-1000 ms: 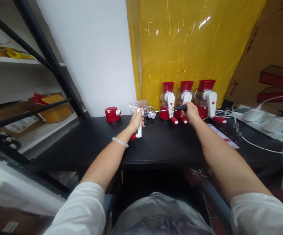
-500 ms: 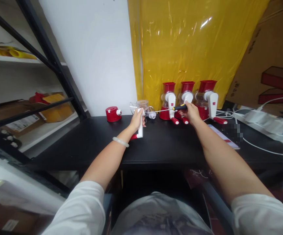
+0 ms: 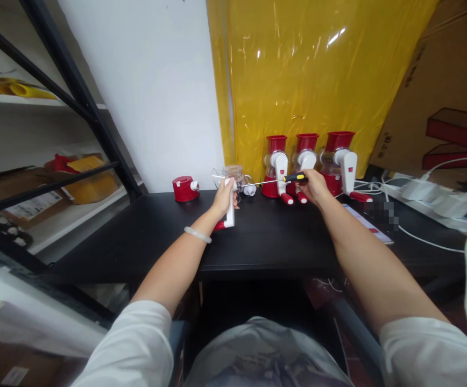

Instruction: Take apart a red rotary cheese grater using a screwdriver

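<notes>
Left hand [image 3: 222, 201] gripping white plastic crank [image 3: 230, 213] above black table [image 3: 266, 239]; right hand [image 3: 315, 186] aiming black-yellow screwdriver [image 3: 296, 177] at it. Three red-white rotary graters [image 3: 281, 167] standing assembled; red round base [image 3: 185, 190] sitting apart.

The screwdriver [image 3: 297, 177] has a handle of black and yellow, and its shaft is silver. The crank arm [image 3: 230, 210] is white, with a red grip [image 3: 220, 226]. Three rotary graters [image 3: 332, 161] are red and transparent, with white cranks. The base part [image 3: 184, 189] is red, with a white knob [image 3: 195, 186]. The tabletop [image 3: 266, 236] is plain black. The plastic sheet [image 3: 322, 70] is yellow, the wall panel [image 3: 148, 91] is white, and the bracelet [image 3: 197, 235] is milky white.
</notes>
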A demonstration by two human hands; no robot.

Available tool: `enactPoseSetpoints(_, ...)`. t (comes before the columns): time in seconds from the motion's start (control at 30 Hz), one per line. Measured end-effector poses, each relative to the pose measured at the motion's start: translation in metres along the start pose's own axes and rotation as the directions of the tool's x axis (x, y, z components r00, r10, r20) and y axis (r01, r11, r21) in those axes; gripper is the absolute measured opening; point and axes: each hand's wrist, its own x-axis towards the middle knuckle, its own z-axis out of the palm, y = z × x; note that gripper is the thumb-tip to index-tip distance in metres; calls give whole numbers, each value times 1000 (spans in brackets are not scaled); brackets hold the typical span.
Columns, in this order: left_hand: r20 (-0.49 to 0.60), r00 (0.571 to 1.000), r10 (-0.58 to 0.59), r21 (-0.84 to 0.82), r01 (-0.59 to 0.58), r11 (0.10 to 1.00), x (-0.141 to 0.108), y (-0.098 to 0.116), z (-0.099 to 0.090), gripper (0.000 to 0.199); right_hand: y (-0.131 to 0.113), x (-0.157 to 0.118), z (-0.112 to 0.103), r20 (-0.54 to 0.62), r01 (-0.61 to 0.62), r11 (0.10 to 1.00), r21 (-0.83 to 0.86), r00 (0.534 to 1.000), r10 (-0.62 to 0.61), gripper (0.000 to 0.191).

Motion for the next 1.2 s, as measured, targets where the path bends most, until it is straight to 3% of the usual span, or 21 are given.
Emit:
enactPoseSetpoints(0.17, 4, 1000, -8, -1, 8, 1000, 0, -1, 0, 31, -1, -1, -1, -24, 40, 999, 23, 999, -39, 25)
enactPoseSetpoints(0.4, 10, 1000, 0, 5, 0, 1000, -2, -2, -1, 35, 0, -3, -9, 4, 76, 976, -205, 997, -77, 39)
enactPoseSetpoints(0.63, 3, 1000, -7, -11, 7, 1000, -1, -2, 0, 32, -5, -3, -1, 5, 62, 997, -48, 998, -62, 27)
enactPoseSetpoints(0.73, 17, 1000, -2, -12, 2, 1000, -2, -2, 0, 32, -6, -4, -1, 39, 76, 997, -14, 996, -75, 36)
enactPoseSetpoints(0.9, 11, 1000, 11, -12, -11, 1000, -2, -2, -1, 34, -4, -7, -6, 78, 53, 994, -97, 996, -45, 56)
enactPoseSetpoints(1.2, 1, 1000, 14, -19, -14, 1000, -4, 1, 1, 38, -5, -3, -1, -23, -11, 1000, -18, 1000, 10, 26)
